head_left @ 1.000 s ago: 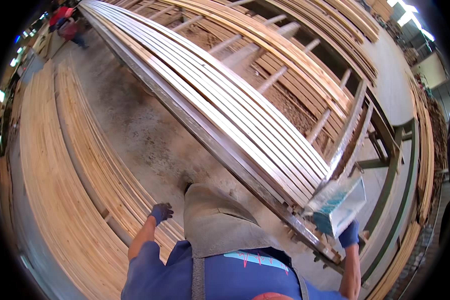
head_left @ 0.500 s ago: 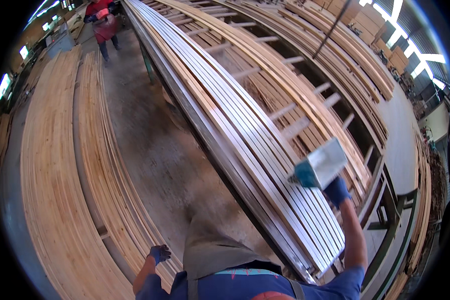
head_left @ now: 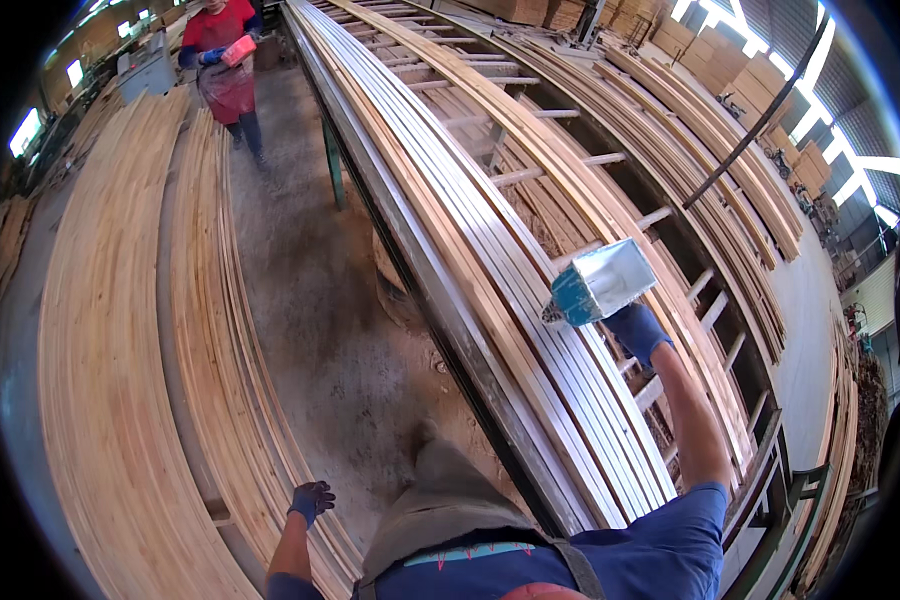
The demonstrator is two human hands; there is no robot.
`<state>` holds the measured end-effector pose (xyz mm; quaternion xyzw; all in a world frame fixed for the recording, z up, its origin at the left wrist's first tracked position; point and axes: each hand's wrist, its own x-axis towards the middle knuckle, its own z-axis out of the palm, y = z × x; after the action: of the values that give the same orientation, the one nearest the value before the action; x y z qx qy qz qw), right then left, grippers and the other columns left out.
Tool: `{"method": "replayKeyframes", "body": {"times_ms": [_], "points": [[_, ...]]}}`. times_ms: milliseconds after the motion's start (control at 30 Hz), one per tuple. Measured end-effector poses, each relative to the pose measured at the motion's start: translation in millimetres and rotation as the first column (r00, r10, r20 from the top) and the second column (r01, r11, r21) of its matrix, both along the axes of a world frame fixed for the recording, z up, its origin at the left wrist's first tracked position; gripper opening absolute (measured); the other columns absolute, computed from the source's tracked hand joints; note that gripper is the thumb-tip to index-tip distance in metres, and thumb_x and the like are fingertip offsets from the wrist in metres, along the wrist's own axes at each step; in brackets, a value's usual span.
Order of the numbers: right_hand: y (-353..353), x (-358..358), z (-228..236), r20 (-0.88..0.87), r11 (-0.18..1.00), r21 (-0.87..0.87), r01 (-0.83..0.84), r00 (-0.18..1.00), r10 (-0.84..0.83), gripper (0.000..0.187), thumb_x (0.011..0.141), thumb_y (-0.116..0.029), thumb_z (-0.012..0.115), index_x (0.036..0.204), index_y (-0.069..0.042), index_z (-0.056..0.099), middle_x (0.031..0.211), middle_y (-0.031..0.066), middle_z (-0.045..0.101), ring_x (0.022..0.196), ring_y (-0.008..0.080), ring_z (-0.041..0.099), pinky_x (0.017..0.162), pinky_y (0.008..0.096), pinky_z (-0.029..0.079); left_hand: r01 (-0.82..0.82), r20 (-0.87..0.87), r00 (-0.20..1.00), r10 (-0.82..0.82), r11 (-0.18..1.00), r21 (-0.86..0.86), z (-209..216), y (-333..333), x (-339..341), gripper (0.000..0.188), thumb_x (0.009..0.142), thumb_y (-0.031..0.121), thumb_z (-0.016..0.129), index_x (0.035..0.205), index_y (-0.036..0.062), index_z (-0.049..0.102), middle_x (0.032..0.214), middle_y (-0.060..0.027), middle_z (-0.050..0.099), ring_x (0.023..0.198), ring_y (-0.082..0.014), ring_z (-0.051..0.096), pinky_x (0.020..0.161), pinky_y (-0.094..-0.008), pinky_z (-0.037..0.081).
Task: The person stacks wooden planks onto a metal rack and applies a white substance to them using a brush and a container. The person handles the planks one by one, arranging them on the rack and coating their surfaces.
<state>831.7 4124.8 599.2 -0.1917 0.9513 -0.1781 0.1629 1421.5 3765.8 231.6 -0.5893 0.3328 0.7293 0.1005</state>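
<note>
Left hand [head_left: 312, 500], dark glove, hangs low in front of the narrow boards on the floor, fingers loosely bent, nothing in it. Right hand [head_left: 635, 330], blue glove, arm reached forward, grips a box [head_left: 605, 282]: teal and smeared outside, whitish inside, open side facing up and back. Box is over the row of white strips [head_left: 570, 375], its narrow end pointing left across them; can't tell if that end touches. Apron [head_left: 450, 510] is grey, worn over a blue shirt.

Strips lie side by side along the rack, white and shiny on top, running off to the far end. Bare wood strip [head_left: 490, 310] sits left of them, then a grey rail [head_left: 410, 235] at the rack edge. Right of them, crossbars [head_left: 518, 177] and a band of bare planks [head_left: 570, 175].

Floor left of the rack: narrow boards [head_left: 210, 350], wide boards [head_left: 110, 350] beyond them, small gap between.

Farther off, co-worker [head_left: 220, 90] in a red top and dark red apron stands left of the rack, red box [head_left: 238, 51] in hand. Dark pole [head_left: 760, 125] slants up at right, timber stacks [head_left: 725, 75] behind
</note>
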Motion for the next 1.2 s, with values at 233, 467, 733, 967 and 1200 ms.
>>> {"method": "replayKeyframes", "body": {"times_ms": [233,467,733,967,1200], "points": [[-160.5,-127.2,-24.4,-0.233,0.946,0.167,-0.277,0.921,0.311,0.051,0.092,-0.054,0.049,0.115,-0.012,0.064,0.105,0.0228,0.067,0.1,0.0402,0.063,0.088,0.0468,0.049,-0.049,-0.069,0.996,0.057,0.993,0.106,0.9,-81.3,-96.9,0.021,0.097,0.02,0.049,0.106,0.0051,0.06,0.088,-0.0172,0.07,0.061,-0.0243,0.067,0.045,-0.0327,0.045],[-408.1,-292.5,-46.3,-0.259,0.942,0.027,-0.333,0.908,0.329,0.045,0.092,-0.042,0.056,0.12,-0.008,0.06,0.116,0.0215,0.064,0.109,0.0352,0.061,0.093,0.0433,0.048,0.071,0.126,0.989,-0.079,0.995,0.063,-18.7,-169.6,-116.9,0.028,0.097,0.034,0.045,0.111,0.0145,0.06,0.097,-0.013,0.07,0.071,-0.0262,0.066,0.057,-0.0389,0.048],[-642.4,-386.9,-46.9,-0.555,0.921,-0.048,-0.387,0.777,0.298,0.038,0.093,-0.033,0.052,0.121,-0.009,0.06,0.12,0.0205,0.062,0.111,0.0382,0.059,0.093,0.0442,0.047,-0.23,-0.166,0.923,0.347,0.845,0.483,-87.9,-377.7,-178.5,0.023,0.091,0.032,0.05,0.104,0.0169,0.061,0.102,-0.0066,0.063,0.1,-0.026,0.062,0.073,-0.0442,0.051],[-552.5,-318.4,1.4,-0.293,0.976,0.219,-0.023,0.952,0.088,0.037,0.092,-0.043,0.053,0.108,-0.012,0.066,0.097,0.0161,0.07,0.091,0.0355,0.066,0.079,0.0462,0.052,-0.067,-0.215,0.973,0.078,0.996,0.059,-62.6,-512.9,-291.6,0.046,0.092,0.043,0.052,0.128,0.0156,0.055,0.112,-0.0109,0.067,0.088,-0.0287,0.065,0.075,-0.0346,0.048],[-324.4,-159.0,28.9,-0.203,0.889,0.456,0.046,0.978,0.053,0.022,0.087,-0.029,0.059,0.094,-0.009,0.067,0.082,0.0183,0.068,0.078,0.0372,0.066,0.067,0.0452,0.053,0.293,-0.046,0.956,-0.289,0.948,0.123,-36.9,-459.2,-338.7,0.029,0.092,0.033,0.055,0.109,0.0111,0.062,0.091,-0.0125,0.069,0.065,-0.0231,0.064,0.046,-0.0305,0.042]]}}
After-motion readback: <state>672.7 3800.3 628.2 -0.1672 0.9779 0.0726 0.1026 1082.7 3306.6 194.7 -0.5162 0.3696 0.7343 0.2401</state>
